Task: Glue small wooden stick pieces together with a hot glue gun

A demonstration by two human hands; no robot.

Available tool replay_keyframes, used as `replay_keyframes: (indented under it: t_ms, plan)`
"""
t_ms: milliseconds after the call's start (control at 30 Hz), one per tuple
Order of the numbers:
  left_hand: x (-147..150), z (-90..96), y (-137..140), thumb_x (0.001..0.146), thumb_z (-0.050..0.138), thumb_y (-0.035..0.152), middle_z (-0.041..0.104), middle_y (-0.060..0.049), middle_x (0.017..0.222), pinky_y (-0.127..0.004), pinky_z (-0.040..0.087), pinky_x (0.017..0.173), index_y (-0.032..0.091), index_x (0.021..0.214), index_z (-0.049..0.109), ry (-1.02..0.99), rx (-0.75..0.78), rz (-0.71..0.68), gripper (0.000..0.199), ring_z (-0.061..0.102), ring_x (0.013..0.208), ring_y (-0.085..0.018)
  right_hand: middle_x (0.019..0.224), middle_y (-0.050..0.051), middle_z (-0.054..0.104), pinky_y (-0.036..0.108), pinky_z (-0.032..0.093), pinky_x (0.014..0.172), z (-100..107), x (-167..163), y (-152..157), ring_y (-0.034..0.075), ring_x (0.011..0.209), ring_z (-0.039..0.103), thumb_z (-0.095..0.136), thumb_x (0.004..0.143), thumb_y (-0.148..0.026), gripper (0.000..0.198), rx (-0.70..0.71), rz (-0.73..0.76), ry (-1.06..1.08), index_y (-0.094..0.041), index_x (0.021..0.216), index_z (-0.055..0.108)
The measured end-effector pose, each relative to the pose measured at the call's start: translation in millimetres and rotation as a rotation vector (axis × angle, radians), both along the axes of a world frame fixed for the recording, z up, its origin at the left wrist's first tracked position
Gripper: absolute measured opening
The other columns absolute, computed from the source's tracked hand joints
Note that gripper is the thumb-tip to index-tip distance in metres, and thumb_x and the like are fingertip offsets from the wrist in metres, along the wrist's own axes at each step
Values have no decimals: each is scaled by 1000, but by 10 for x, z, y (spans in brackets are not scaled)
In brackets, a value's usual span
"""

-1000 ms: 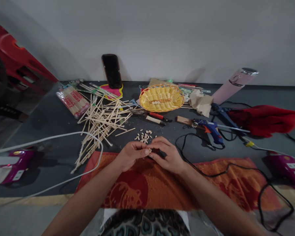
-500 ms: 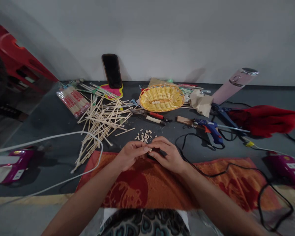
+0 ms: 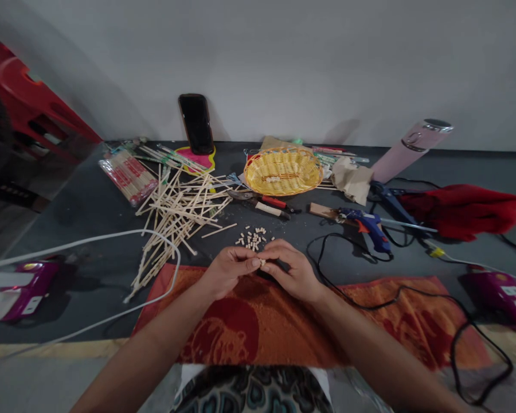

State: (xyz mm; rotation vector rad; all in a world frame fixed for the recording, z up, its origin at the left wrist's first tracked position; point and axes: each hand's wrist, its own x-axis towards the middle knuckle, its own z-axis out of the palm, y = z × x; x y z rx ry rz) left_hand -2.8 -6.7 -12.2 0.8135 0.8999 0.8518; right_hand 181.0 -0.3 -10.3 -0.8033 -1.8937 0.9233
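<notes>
My left hand [image 3: 232,268] and my right hand [image 3: 290,269] meet over the far edge of an orange towel [image 3: 292,338]. Between their pinched fingertips is a small piece of cut wooden stick [image 3: 262,262], mostly covered by the fingers. Just beyond the hands lie several short cut stick pieces [image 3: 254,237] in a loose heap. To the left spreads a tangle of long thin wooden sticks [image 3: 176,209]. A yellow woven basket [image 3: 258,183] with a few tiny pieces in it stands farther back.
Pliers with red and pale handles [image 3: 273,206] lie before the basket. At right are a blue glue gun [image 3: 370,226], a black cable [image 3: 395,299], a pink flask [image 3: 398,152] and red cloth [image 3: 464,209]. A phone [image 3: 196,124] leans on the wall. A white cable [image 3: 112,236] crosses the left.
The fingertips have shifted very slightly around the small stick piece. Both hands stay pinched together in the same place, and nothing else has visibly moved.
</notes>
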Motion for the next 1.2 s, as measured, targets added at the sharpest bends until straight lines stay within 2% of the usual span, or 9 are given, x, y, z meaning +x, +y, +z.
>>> replay_keyframes:
  t_ms: [433, 633, 900, 1200]
  plan:
    - [3, -10, -6, 68, 76, 35, 57, 1, 58, -23, 31, 56, 11, 71, 72, -4, -29, 15, 25, 43, 55, -7, 96, 7, 63, 36, 50, 85, -25, -11, 3, 17, 94, 59, 61, 87, -21, 19, -36, -6, 27, -22, 106, 66]
    - [1, 0, -7, 67, 77, 37, 60, -1, 61, -22, 34, 55, 12, 74, 71, -15, -103, 1, 26, 48, 54, -8, 98, 7, 62, 35, 51, 82, 10, 20, 4, 18, 93, 59, 64, 84, -23, 25, -11, 24, 3, -22, 109, 63]
    - [2, -5, -6, 67, 77, 36, 61, -2, 65, -21, 35, 55, 11, 76, 70, -31, -99, 1, 27, 48, 55, -7, 94, 7, 62, 33, 51, 78, 39, 17, -7, 17, 90, 59, 65, 83, -21, 19, 48, -55, -29, -21, 102, 64]
    - [8, 54, 8, 67, 77, 32, 62, 0, 63, -19, 37, 54, 13, 78, 72, -7, -136, 11, 23, 49, 53, -6, 95, 8, 62, 32, 53, 74, 60, 30, -12, 18, 89, 59, 64, 83, -24, 21, 63, -42, -62, -21, 104, 63]
